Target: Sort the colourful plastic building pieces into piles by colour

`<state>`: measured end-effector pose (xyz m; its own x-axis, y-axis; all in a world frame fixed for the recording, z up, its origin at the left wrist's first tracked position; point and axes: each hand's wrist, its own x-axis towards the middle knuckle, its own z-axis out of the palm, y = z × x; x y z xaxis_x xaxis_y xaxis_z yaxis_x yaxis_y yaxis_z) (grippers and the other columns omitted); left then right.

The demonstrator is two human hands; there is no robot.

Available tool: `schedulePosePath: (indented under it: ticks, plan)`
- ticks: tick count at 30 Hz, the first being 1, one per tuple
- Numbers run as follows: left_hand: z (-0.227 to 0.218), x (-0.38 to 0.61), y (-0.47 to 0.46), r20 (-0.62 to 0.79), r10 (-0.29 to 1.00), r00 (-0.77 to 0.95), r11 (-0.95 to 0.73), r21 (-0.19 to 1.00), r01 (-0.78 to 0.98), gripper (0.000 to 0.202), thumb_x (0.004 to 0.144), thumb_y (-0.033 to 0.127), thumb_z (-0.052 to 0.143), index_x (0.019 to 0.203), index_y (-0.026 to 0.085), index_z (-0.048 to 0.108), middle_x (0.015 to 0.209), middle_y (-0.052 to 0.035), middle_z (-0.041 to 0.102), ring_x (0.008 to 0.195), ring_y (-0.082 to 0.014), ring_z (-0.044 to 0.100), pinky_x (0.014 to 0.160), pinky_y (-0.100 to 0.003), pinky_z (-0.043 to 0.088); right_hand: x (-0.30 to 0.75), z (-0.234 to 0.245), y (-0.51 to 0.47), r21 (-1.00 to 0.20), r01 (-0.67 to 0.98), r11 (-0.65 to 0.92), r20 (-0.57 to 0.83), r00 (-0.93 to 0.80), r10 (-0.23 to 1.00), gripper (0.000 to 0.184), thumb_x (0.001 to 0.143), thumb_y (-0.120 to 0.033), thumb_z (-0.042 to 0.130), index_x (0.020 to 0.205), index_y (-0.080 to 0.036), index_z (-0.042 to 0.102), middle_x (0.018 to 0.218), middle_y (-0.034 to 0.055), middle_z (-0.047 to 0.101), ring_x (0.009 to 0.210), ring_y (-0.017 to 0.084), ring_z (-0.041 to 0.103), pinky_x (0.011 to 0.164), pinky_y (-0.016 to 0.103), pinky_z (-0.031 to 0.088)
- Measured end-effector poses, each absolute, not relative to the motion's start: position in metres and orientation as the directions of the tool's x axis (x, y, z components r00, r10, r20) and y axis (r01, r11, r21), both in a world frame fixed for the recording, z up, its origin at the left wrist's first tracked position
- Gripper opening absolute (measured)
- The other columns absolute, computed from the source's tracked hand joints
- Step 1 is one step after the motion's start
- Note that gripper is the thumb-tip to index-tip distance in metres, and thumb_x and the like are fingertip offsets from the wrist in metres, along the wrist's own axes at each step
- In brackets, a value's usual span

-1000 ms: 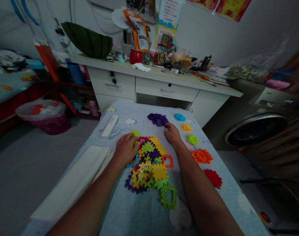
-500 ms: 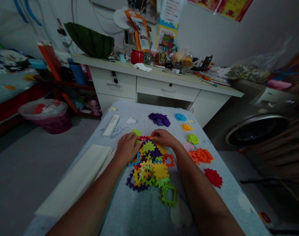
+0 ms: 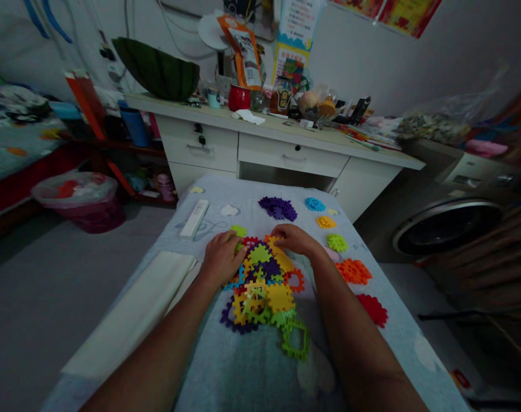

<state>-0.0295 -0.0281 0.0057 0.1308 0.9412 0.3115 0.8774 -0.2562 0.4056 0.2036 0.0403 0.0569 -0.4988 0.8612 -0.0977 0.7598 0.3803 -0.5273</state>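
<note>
A heap of toothed plastic building pieces (image 3: pixel 280 297) in yellow, green, purple, blue, red and orange lies in the middle of the cloth-covered table (image 3: pixel 251 366). My left hand (image 3: pixel 221 257) rests at the heap's left edge, thumb and fingers apart, with green pieces beside the fingertips. At the far right of the heap, the bent fingers of my right hand (image 3: pixel 298 240) are closed at an orange toothed piece (image 3: pixel 270 242); the fingertips are partly hidden. Sorted beyond and to the right are purple pieces (image 3: pixel 278 209), blue (image 3: pixel 314 204), yellow (image 3: pixel 325 222), green (image 3: pixel 336 242), orange (image 3: pixel 353 271) and red ones (image 3: pixel 372 310).
A white narrow box (image 3: pixel 194 220) and a folded cream cloth (image 3: pixel 135 309) lie on the left. Behind the table stands a white desk (image 3: pixel 209 150) bearing a cut watermelon (image 3: pixel 157 71) and a red pot (image 3: pixel 239 98). A washing machine (image 3: pixel 449 194) stands at right.
My right hand has shifted slightly right, showing more of the orange piece at its fingertips. The left hand has stayed almost in place.
</note>
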Motion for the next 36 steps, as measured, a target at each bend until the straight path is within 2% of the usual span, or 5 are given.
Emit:
schedulePosePath:
  ticks: [4,10,22,30,36]
  plan:
    - [0.003,-0.03,-0.027,0.333,0.934,0.13,-0.263,0.395,0.88,0.032,0.091,0.039,0.047,0.106,0.022,0.07,0.127,-0.0087,0.062,0.118,-0.0273,0.055,0.102,-0.044,0.043,0.206,0.057,0.04,-0.587,0.734,0.341,-0.109,-0.489,0.865,0.017,0.078,-0.011,0.063,0.094,-0.014,0.068,0.079,-0.0009,0.061,0.07,0.011,0.053,0.064,0.022,0.037]
    - [0.002,-0.031,-0.026,0.336,0.932,0.134,-0.271,0.4,0.876,0.032,0.09,0.039,0.047,0.106,0.022,0.07,0.125,-0.0091,0.062,0.117,-0.0277,0.055,0.102,-0.045,0.043,0.206,0.05,0.043,-0.572,0.761,0.307,-0.08,-0.424,0.902,0.027,0.075,-0.012,0.067,0.102,-0.016,0.065,0.081,-0.0012,0.062,0.07,0.011,0.053,0.063,0.022,0.038]
    - [0.001,-0.031,-0.027,0.319,0.94,0.121,-0.252,0.412,0.875,0.032,0.09,0.04,0.046,0.106,0.023,0.069,0.128,-0.0087,0.06,0.119,-0.0279,0.054,0.102,-0.045,0.042,0.21,0.058,0.041,-0.641,0.713,0.285,-0.072,-0.425,0.902,0.01,0.075,-0.009,0.059,0.083,-0.015,0.063,0.074,-0.0022,0.061,0.067,0.01,0.053,0.063,0.022,0.037]
    - [0.001,-0.031,-0.026,0.329,0.934,0.14,-0.271,0.398,0.876,0.032,0.091,0.039,0.046,0.105,0.022,0.069,0.126,-0.0095,0.061,0.118,-0.0277,0.054,0.102,-0.045,0.042,0.234,0.065,0.047,-0.558,0.772,0.305,0.061,-0.328,0.943,0.007,0.075,-0.011,0.06,0.079,-0.017,0.061,0.073,-0.0023,0.061,0.067,0.011,0.052,0.061,0.022,0.034]
    - [0.0,-0.031,-0.026,0.33,0.934,0.136,-0.269,0.399,0.877,0.031,0.091,0.039,0.047,0.107,0.023,0.068,0.127,-0.0087,0.061,0.118,-0.0272,0.054,0.102,-0.045,0.042,0.239,0.066,0.048,-0.536,0.797,0.279,0.05,-0.3,0.953,0.008,0.075,-0.01,0.059,0.079,-0.017,0.06,0.071,-0.0026,0.058,0.065,0.011,0.052,0.06,0.022,0.034]
